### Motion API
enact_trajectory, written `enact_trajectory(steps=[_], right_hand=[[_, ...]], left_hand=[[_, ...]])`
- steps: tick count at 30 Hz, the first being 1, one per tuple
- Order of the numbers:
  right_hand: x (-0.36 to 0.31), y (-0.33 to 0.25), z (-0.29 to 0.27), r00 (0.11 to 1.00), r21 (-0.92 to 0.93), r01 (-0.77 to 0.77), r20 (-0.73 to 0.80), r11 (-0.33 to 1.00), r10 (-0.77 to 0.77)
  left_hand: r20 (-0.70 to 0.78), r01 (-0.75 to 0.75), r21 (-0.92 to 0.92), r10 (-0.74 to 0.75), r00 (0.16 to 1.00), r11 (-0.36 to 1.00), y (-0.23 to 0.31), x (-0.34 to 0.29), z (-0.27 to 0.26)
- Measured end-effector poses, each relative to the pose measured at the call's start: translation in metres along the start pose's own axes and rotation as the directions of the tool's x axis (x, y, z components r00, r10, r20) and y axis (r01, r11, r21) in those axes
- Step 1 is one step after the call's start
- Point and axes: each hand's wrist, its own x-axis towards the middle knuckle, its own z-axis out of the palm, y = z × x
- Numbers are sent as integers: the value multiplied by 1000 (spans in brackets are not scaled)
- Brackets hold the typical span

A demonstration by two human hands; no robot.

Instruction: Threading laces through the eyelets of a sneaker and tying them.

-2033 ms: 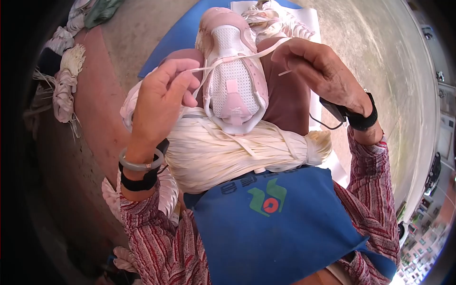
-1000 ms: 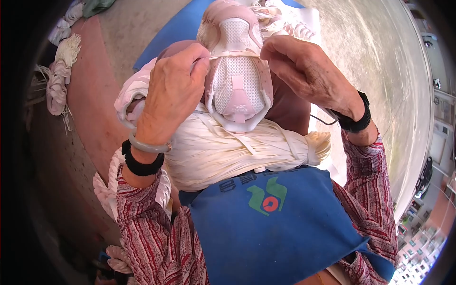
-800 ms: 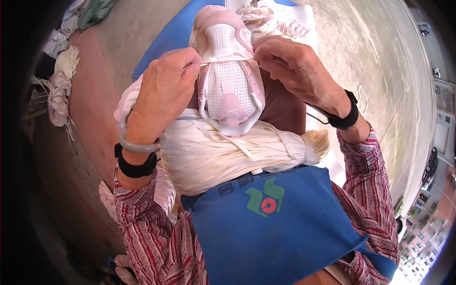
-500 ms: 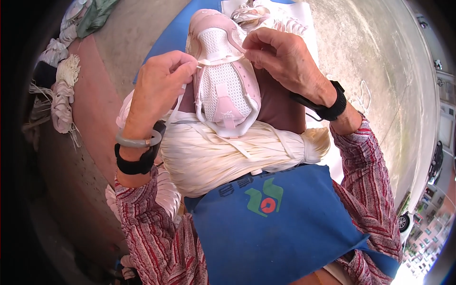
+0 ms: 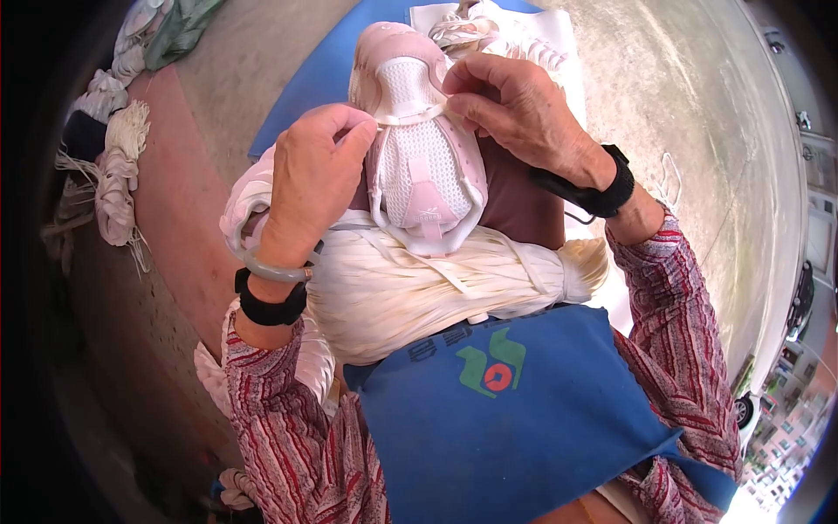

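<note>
A pink and white mesh shoe upper [image 5: 421, 179] lies over my lap, its heel end toward me. A flat white shoelace [image 5: 410, 118] runs across it through the eyelet edges. My left hand [image 5: 321, 166] is closed, thumb and forefinger pinching the lace at the upper's left edge. On the opposite edge, my right hand [image 5: 519, 109] pinches the lace's other side with thumb and forefinger; the fingertips hide the exact grip. Just below the upper, a thick bundle of cream laces [image 5: 401, 301] lies across my lap, tied at its right end.
A blue cloth [image 5: 515, 419] covers my lap nearest me. More pink and white shoe uppers [image 5: 253, 205] sit beside my left forearm, and others [image 5: 489, 31] lie on a white sheet ahead. Several bundles of uppers and laces [image 5: 118, 175] rest on the floor at far left.
My left hand has shifted slightly right and nearer me, and the lace tail that hung below it is now hidden. The upper has moved slightly right; my right hand has barely moved.
</note>
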Motion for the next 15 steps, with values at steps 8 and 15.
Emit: enact_trajectory(steps=[8,15], right_hand=[[9,-11,4,943,-314,324,28,892,-332],[6,-10,9,979,-204,165,-81,965,-184]], left_hand=[[-107,-151,18,152,983,988,-2,1,9],[-77,36,-292,-61,995,956,-2,2,9]])
